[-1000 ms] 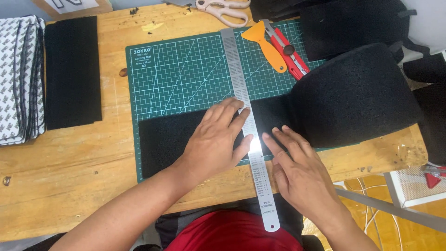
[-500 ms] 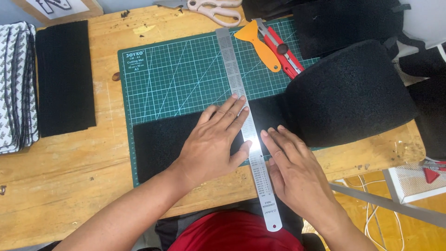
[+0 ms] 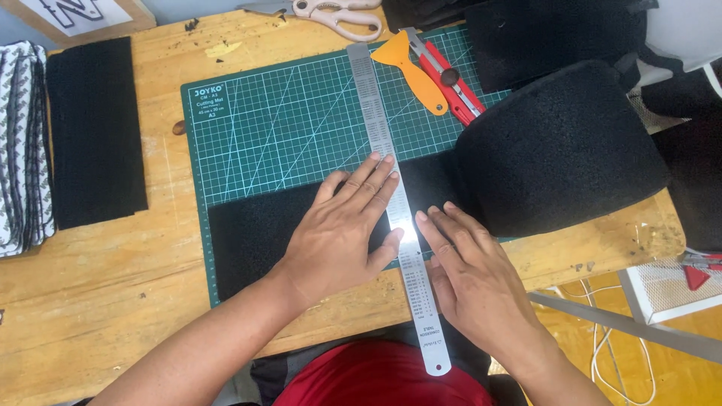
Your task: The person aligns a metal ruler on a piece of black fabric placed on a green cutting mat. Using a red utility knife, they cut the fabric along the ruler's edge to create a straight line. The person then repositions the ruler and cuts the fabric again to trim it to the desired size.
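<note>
- The wooden bench (image 3: 90,301) carries a green cutting mat (image 3: 286,128); no bin, box or tray with contents shows here.
- A black foam sheet (image 3: 248,233) lies flat across the mat's near edge and runs right into a thick black roll (image 3: 560,150).
- A flat black stack (image 3: 94,131) lies well to the left of the mat.
- The left hand (image 3: 342,233) lies spread, palm down, on the sheet, fingertips on the steel ruler (image 3: 395,210).
- The right hand (image 3: 474,274) is flat with fingers spread, just right of the ruler.
- Likely risk: the ruler's near end overhangs the bench, so uneven pressure could skew it.
- An orange scraper (image 3: 414,71) and a red utility knife (image 3: 451,79) lie at the mat's far edge, scissors (image 3: 338,15) beyond.
</note>
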